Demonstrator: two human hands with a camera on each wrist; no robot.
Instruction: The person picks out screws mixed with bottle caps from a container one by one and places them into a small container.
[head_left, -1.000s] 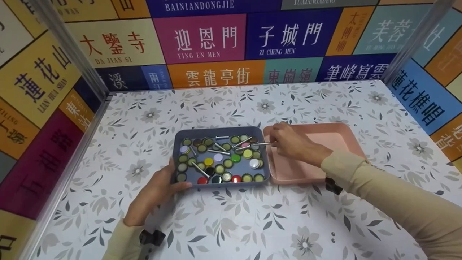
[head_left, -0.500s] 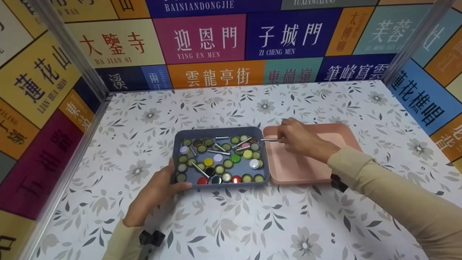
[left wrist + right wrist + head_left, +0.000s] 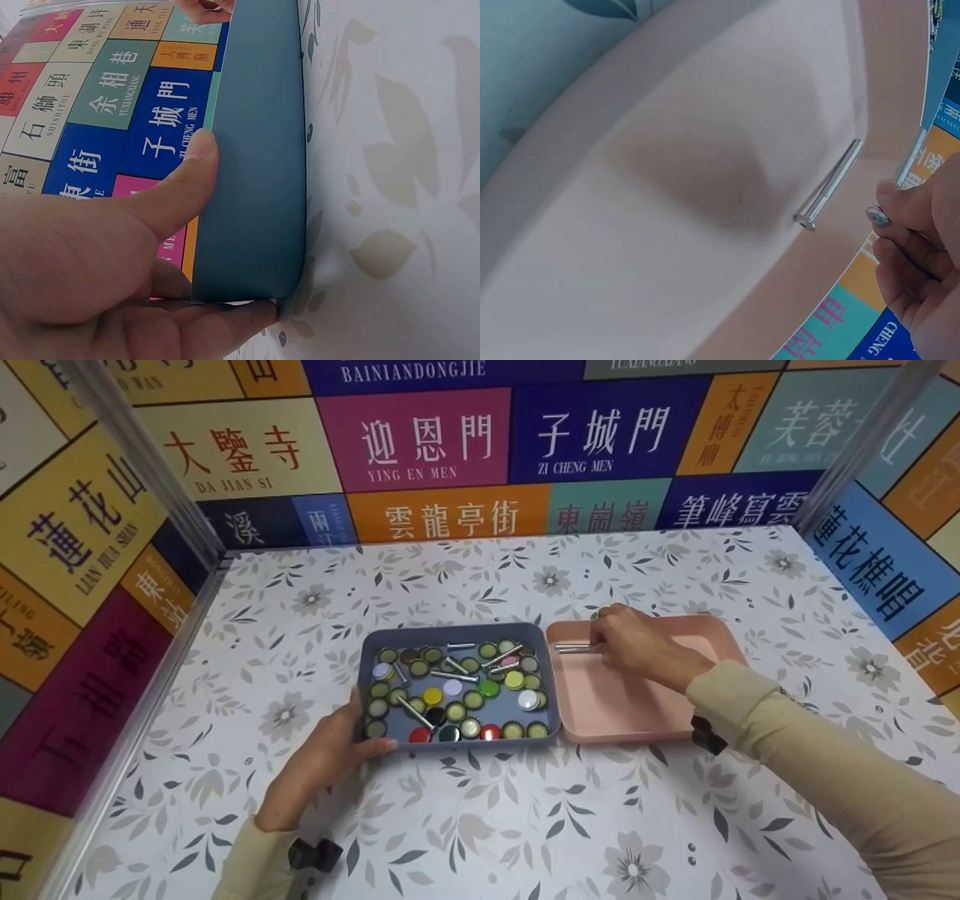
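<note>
My left hand (image 3: 322, 754) holds the front left corner of a blue-grey tray (image 3: 553, 712), thumb along the front wall and fingers at the left side. In that tray lie several bottle caps (image 3: 489, 688) and several metal bolts (image 3: 454, 676). My right hand (image 3: 641, 641) is over the back left of a pink tray (image 3: 645, 735). Between thumb and fingers it pinches a bolt (image 3: 909, 159), whose round head pokes out in the right wrist view. Below it, another bolt (image 3: 832, 184) rests in the pink tray beside the wall.
Both trays stand side by side, rims close together, on a table (image 3: 480, 825) with a leaf-and-flower pattern. Lettered panels (image 3: 427, 442) rise behind the table and on both sides. A clear strip (image 3: 150, 450) runs up the left corner.
My right hand has moved right with the bolt, from the blue-grey tray's right edge to over the pink tray. The left hand has stayed at its corner.
</note>
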